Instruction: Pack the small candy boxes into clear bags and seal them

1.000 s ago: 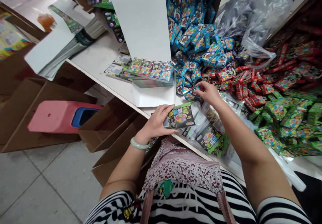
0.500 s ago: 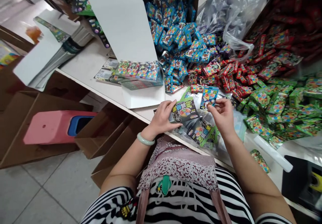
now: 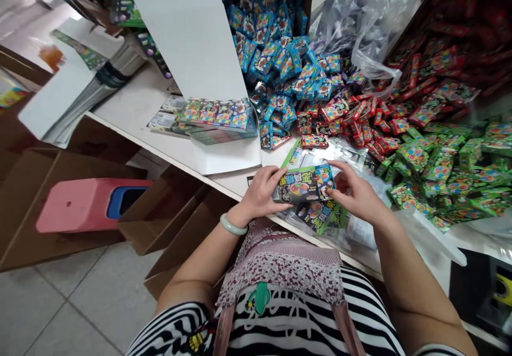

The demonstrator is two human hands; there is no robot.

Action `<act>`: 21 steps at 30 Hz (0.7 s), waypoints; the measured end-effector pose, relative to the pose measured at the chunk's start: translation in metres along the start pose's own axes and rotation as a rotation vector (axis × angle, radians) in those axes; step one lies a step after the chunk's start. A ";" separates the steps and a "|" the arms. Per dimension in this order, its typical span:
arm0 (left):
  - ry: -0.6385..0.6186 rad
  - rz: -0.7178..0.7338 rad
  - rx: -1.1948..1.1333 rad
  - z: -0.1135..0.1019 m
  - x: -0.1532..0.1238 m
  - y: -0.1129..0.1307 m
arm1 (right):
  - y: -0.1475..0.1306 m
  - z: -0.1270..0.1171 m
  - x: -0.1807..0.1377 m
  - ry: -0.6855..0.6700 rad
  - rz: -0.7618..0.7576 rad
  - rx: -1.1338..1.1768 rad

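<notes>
My left hand (image 3: 264, 190) grips a flat black printed pouch (image 3: 298, 185) by its left end, thumb below and fingers above. A small blue packet (image 3: 324, 181) sits at the pouch's right end, with part of it hidden by the pouch. My right hand (image 3: 356, 191) holds the blue packet at its right edge between thumb and fingers. Beneath both hands lie more black and green printed pouches (image 3: 316, 213) on the white tabletop (image 3: 138, 116). Whether the packet is inside the pouch's mouth or behind it, I cannot tell.
Heaps of blue packets (image 3: 276, 57), red packets (image 3: 372, 116) and green packets (image 3: 436, 169) cover the table's back and right. A white display carton (image 3: 228, 156) holds a row of packets. Cardboard boxes (image 3: 160, 212) and a pink stool (image 3: 76, 204) stand below left.
The blue packet in my right hand has come down and left against the pouch's right end. My left hand has stayed nearly in place with the pouch.
</notes>
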State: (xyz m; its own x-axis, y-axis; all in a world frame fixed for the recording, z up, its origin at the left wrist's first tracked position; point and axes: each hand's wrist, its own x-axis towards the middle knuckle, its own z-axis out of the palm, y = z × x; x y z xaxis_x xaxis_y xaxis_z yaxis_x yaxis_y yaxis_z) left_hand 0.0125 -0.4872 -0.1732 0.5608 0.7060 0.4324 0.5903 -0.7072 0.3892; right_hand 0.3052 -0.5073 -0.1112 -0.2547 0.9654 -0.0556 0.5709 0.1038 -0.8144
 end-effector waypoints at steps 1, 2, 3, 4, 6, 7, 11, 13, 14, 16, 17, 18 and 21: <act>-0.010 0.013 -0.002 0.001 -0.001 0.001 | 0.000 0.000 0.001 -0.039 -0.004 -0.009; -0.018 0.020 -0.004 0.002 -0.001 0.001 | 0.001 0.001 0.002 -0.071 -0.012 -0.003; -0.018 0.020 -0.006 0.003 -0.001 0.001 | 0.003 0.003 0.004 -0.090 -0.023 0.013; -0.013 0.012 -0.006 0.004 -0.001 0.002 | 0.004 0.005 0.006 -0.093 -0.033 0.034; 0.013 -0.034 -0.007 0.005 0.000 0.003 | 0.006 0.013 0.010 -0.026 -0.040 0.084; 0.031 -0.068 -0.005 0.005 0.002 0.004 | 0.006 0.018 0.012 0.043 -0.048 0.100; 0.101 -0.189 -0.017 0.000 0.012 0.016 | 0.000 0.030 0.009 0.311 -0.152 0.001; 0.132 -0.218 -0.067 -0.002 0.019 0.028 | -0.004 0.032 0.004 0.333 -0.147 0.005; 0.137 -0.238 -0.120 -0.002 0.022 0.034 | -0.005 0.032 0.002 0.319 -0.121 0.058; 0.127 -0.291 -0.286 0.000 0.028 0.047 | -0.007 0.028 -0.003 0.276 -0.074 0.174; 0.119 -0.320 -0.394 0.002 0.030 0.053 | -0.008 0.025 -0.005 0.268 -0.066 0.211; 0.110 -0.342 -0.508 0.006 0.031 0.059 | -0.009 0.022 -0.008 0.288 -0.069 0.234; 0.113 -0.363 -0.772 0.021 0.030 0.072 | -0.007 0.015 -0.017 0.449 -0.095 0.317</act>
State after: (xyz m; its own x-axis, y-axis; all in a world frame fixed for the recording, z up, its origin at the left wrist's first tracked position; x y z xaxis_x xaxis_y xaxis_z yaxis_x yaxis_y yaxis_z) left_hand 0.0845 -0.5163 -0.1493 0.3287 0.9144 0.2363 0.1388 -0.2943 0.9456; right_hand 0.2932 -0.5280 -0.1131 0.1037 0.9695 0.2222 0.2810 0.1857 -0.9416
